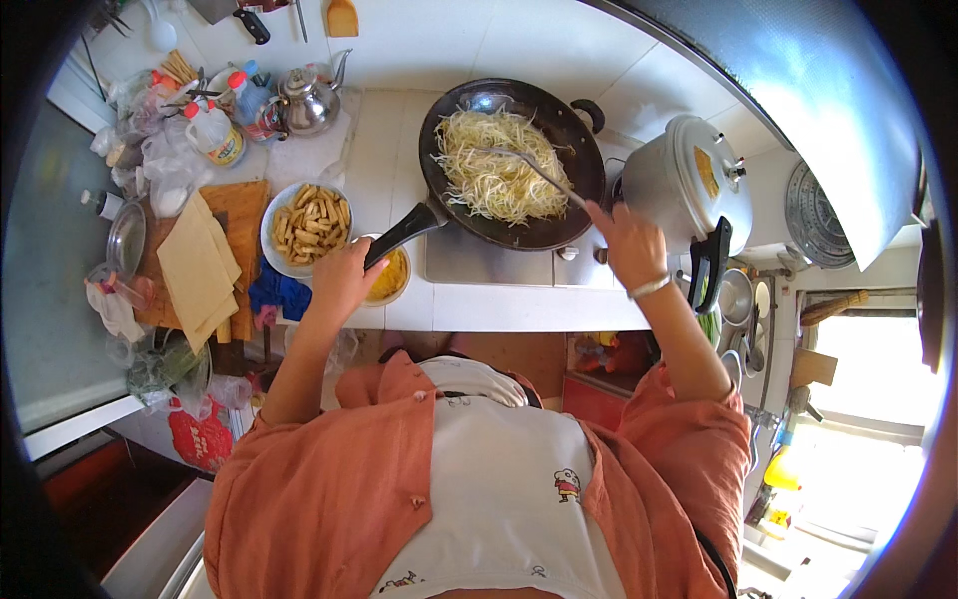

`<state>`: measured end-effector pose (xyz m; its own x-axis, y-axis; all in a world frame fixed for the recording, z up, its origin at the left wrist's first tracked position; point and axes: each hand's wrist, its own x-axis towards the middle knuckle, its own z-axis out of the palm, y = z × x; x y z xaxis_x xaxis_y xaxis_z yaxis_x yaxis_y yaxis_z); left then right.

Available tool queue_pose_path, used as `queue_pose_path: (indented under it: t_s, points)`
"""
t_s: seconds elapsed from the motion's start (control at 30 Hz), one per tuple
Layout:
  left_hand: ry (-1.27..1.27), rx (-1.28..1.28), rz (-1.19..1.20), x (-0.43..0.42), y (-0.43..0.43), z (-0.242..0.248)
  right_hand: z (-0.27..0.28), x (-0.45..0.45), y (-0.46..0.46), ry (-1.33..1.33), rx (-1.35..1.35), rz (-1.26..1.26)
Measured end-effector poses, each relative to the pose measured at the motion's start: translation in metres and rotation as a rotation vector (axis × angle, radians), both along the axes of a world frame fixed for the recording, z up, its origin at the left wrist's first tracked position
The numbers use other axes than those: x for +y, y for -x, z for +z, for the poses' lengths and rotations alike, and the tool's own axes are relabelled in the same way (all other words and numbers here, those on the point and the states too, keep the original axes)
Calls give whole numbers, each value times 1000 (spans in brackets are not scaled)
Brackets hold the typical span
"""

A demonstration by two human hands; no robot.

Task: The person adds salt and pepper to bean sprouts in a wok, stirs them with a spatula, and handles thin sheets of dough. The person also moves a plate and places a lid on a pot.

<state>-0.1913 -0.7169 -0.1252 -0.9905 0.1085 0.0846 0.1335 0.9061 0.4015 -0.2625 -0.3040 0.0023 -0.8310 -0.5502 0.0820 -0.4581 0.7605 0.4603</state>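
Note:
A dark wok [587, 161] sits over the stove, holding a heap of bean sprouts [501, 176]. My left hand [344, 275] grips the wok's black handle [404, 233] from the left. In my right hand [632, 243] is the handle of a metal spatula [550, 178]; its far end lies among the sprouts, so the blade is mostly hidden. Beside my left hand are a bowl of light brown strips [310, 224] and, partly behind the hand, a bowl of yellow food [389, 277], perhaps beaten egg.
A pressure cooker [666, 180] stands right of the wok. To the left, thin beige sheets [196, 262] lie on a wooden cutting board [251, 206]. Bottles [217, 135] and a metal kettle [308, 105] are behind it. A range hood [831, 82] overhangs the upper right.

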Motion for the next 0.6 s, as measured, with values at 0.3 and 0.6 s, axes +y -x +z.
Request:
queue_pose_path:
  t_s: [0.3, 0.6]
  points:
    - [-23, 4, 3, -1, -5, -9, 17, 40, -91, 99, -258, -194]
    - [-54, -4, 1, 3, -2, -8, -37, 21, -18, 127, -290, -417]
